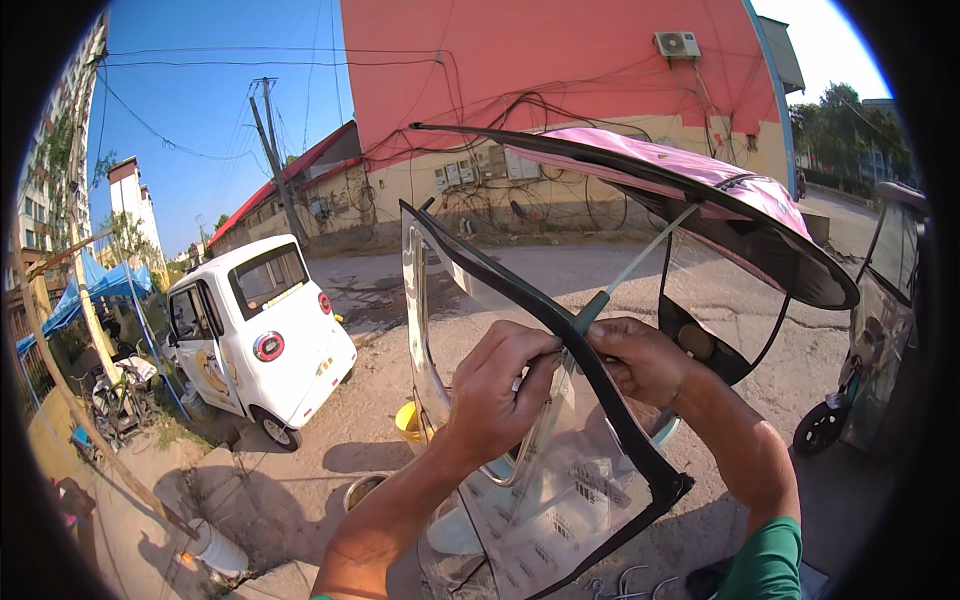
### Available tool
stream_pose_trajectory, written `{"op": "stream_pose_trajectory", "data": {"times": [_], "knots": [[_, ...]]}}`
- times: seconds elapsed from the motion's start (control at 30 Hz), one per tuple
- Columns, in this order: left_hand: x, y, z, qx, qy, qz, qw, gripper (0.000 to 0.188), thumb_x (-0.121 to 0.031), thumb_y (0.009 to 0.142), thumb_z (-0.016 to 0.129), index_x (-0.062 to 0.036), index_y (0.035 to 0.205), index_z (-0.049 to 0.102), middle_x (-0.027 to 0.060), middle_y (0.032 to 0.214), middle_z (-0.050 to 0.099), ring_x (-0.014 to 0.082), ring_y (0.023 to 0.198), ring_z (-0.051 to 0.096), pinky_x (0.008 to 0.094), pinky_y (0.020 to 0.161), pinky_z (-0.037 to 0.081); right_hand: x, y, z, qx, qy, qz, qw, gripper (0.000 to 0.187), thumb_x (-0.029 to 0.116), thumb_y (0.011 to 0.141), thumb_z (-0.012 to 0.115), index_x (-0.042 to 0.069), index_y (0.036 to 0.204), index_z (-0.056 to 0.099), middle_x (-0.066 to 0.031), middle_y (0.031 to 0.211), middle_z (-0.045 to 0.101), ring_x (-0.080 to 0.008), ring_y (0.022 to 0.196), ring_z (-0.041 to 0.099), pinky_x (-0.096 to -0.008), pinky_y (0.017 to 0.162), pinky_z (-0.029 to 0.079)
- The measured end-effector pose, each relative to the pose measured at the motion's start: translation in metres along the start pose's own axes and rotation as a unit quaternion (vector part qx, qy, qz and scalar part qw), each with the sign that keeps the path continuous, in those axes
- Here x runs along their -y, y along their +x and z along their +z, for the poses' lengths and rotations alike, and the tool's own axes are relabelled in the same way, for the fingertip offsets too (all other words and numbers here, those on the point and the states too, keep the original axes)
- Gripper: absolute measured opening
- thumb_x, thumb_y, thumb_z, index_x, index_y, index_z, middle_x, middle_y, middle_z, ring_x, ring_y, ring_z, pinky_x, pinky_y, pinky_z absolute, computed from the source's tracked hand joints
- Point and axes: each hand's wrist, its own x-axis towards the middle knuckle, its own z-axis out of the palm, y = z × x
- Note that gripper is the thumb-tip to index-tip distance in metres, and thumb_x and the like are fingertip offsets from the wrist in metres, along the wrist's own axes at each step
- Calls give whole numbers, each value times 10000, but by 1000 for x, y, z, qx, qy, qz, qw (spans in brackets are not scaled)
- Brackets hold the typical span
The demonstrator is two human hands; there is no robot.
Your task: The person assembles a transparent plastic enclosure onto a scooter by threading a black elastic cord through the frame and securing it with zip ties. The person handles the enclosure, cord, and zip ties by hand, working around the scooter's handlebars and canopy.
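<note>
Evidently 2 hands [505,388] [648,362] pinch black trim [621,420] — clear sheet [535,510] bears print.

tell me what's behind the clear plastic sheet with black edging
Behind the clear plastic sheet with black edging, pale ground shows, and part of a round yellow bucket by its left side. The left hand and black edging cover whatever lies behind them.

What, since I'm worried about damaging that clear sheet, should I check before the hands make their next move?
1. Left hand at the dark trim: ok, fingers closed there.
2. Right hand at the trim's other side: ok.
3. Grip firmness: cannot tell from a still.
4. Clear sheet free of small tears: cannot tell.
5. Ground beside the sheet free of things: not ok, a yellow bucket stands there.
6. Pink canopy up off the hands: ok.
</note>
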Motion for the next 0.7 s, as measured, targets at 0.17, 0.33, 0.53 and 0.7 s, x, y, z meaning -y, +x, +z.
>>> {"op": "stream_pose_trajectory", "data": {"times": [0.17,0.33,0.53,0.7], "knots": [[2,-17,-22,23,-20,-58,998,270,65,873,730,16,1136,699,118,955,682,226,851,695,326,744,547,-54,-21,-22,-103,20,-11,994,386,366,1114,508,35,978,654,58,602,367,-51,509,311,-242,470,259],[41,-62,-66,29,-48,-73,996,244,55,859,752,24,1097,707,125,960,694,216,852,703,319,724,559,-228,-129,-102,-292,60,70,952,255,270,1047,607,31,1030,696,8,689,542,-130,584,536,-279,515,423],[116,-151,-153,91,-94,-184,974,217,33,861,758,5,1073,724,119,985,717,207,859,699,319,743,551,-447,-253,-60,-593,234,169,751,232,261,1043,573,54,1091,665,-65,878,693,-230,759,672,-386,666,533],[206,-258,-222,153,-163,-276,935,195,-71,943,722,-24,1132,725,95,1003,716,210,819,709,305,702,554,-573,-394,90,-728,283,224,582,266,264,1043,555,29,1057,680,-64,794,617,-225,719,611,-349,655,505]]}}
